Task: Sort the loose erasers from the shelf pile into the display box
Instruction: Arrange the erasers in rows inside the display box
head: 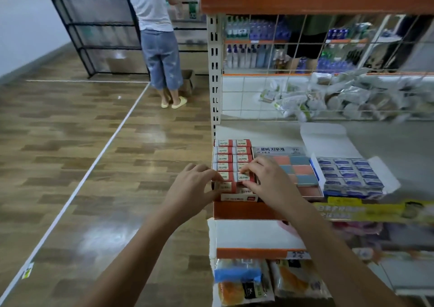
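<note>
Red-sleeved erasers [243, 177] marked "2B" fill the display box [237, 198] under both hands.

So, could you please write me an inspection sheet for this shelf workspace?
Surface: grey shelf, orange front edge.
Job's things: display box at the shelf's left end, red-and-white erasers in two columns, nearly full.
Clutter: box of blue erasers; box of pink and blue-grey erasers between the two.
Hands: left hand and right hand both on the front row; grip unclear.
Cables: nothing seen.
Surroundings: wooden floor; another person standing at a black rack.
</note>
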`<state>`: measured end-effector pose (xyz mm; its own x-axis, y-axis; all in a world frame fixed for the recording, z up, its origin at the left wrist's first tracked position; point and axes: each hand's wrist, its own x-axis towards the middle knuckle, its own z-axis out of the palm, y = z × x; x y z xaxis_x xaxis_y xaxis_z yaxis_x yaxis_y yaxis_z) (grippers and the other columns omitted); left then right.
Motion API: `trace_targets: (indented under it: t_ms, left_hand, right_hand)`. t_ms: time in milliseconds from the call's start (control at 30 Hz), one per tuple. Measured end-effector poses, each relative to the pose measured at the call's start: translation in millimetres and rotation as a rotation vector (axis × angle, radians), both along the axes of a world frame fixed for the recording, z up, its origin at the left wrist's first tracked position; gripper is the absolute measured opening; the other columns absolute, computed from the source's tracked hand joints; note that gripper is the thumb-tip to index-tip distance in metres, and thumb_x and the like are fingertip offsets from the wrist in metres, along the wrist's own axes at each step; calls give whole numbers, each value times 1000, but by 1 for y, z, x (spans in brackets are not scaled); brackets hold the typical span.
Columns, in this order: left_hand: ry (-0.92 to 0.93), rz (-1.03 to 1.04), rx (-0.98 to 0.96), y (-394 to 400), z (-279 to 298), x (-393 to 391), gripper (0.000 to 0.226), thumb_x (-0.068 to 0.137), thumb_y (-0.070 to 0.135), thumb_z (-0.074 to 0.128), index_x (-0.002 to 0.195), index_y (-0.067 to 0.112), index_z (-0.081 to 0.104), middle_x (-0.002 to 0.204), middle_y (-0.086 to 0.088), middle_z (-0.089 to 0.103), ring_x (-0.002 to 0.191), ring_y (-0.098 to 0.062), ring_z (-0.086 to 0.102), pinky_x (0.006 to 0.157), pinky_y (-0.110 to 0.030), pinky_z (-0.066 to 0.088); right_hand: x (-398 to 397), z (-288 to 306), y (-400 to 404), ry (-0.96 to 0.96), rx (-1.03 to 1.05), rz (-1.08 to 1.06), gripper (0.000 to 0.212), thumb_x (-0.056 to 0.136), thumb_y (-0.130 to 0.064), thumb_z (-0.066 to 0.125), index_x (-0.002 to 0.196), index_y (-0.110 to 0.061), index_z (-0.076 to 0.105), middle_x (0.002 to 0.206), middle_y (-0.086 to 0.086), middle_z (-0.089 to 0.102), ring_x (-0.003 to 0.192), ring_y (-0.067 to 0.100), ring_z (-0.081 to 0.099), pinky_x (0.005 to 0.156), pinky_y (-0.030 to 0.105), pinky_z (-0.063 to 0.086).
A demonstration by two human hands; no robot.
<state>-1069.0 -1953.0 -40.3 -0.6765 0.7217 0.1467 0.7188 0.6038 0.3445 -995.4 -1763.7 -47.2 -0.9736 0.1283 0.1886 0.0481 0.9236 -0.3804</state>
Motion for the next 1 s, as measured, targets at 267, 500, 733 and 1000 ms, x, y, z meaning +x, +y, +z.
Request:
trace_targets:
  t_ms: [267, 500, 733, 1000]
  left_hand:
    - [52, -89, 0, -4, 6, -10, 24, 89, 42, 55, 107, 29, 63, 117, 10, 59, 109, -9, 45, 81, -18, 33]
    - [80, -233, 21, 47, 23, -11, 22, 91, 41, 51, 104, 28, 63, 113, 6, 59, 108, -13, 47, 84, -28, 42]
    - [187, -358, 22, 142, 43, 20, 24, 92, 40, 48, 107, 29, 63, 113, 3, 60, 106, -19, 51, 87, -31, 40]
    - [218, -497, -7, 276, 50, 96, 29, 94, 41, 47, 114, 24, 59, 114, -1, 60, 108, -22, 52, 89, -35, 44]
  right_hand:
    - [-1, 4, -4, -57, 8, -38, 28, 89, -31, 59, 116, -23, 58, 118, -7, 50, 113, 10, 41, 92, 23, 35]
    - [7, 19, 21, -73, -5, -37, 29, 88, -25, 62, 117, -21, 59, 122, -4, 54, 116, 11, 44, 92, 19, 27]
    - [65, 50, 92, -68, 69, -242, 30, 90, -24, 60, 119, -18, 57, 124, 1, 50, 117, 17, 45, 95, 33, 40]
    - [166, 66, 200, -155, 148, -495, 36, 90, -24, 59, 126, -17, 54, 128, 6, 49, 124, 22, 42, 100, 32, 35]
